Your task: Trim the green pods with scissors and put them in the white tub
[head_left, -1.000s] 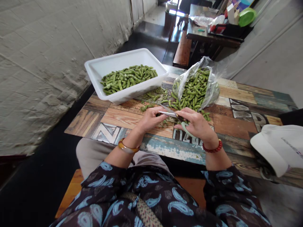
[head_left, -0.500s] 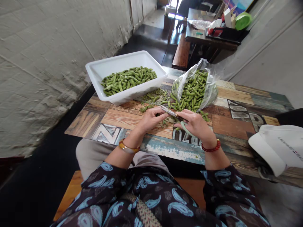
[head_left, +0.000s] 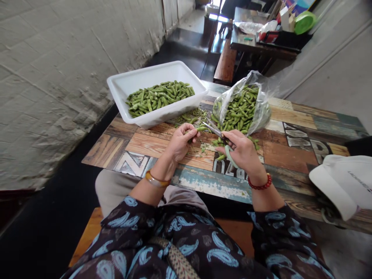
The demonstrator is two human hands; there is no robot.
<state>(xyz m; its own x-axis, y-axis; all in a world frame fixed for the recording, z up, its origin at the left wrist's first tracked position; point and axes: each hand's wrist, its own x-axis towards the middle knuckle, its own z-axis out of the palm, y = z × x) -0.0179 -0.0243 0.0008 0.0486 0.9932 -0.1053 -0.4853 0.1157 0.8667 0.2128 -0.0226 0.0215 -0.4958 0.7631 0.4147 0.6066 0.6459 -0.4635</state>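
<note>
Between the fingertips of my left hand (head_left: 184,140) is a green edamame pod (head_left: 202,128), its free end pointing right. My right hand (head_left: 240,149) is closed around the pale green handle of a pair of scissors (head_left: 214,130). The blades are parted and lie at the pod's free end; whether they touch it I cannot tell. Beyond my left hand stands a white plastic tub (head_left: 132,75) with many pods inside. A clear plastic bag (head_left: 263,112), open toward me, spills more pods onto the table behind my right hand.
Trimmed green scraps (head_left: 194,115) are scattered on the patchwork-patterned table (head_left: 157,146) between tub and bag. A white cap (head_left: 344,182) lies at the right edge. Farther back are a wooden bench (head_left: 226,62) and another table (head_left: 247,40) with items on it. A wall runs along the left.
My hands have moved slightly apart. The scissor blades have opened, and a pod now shows sticking out of my left fingers. The whole view has shifted a little.
</note>
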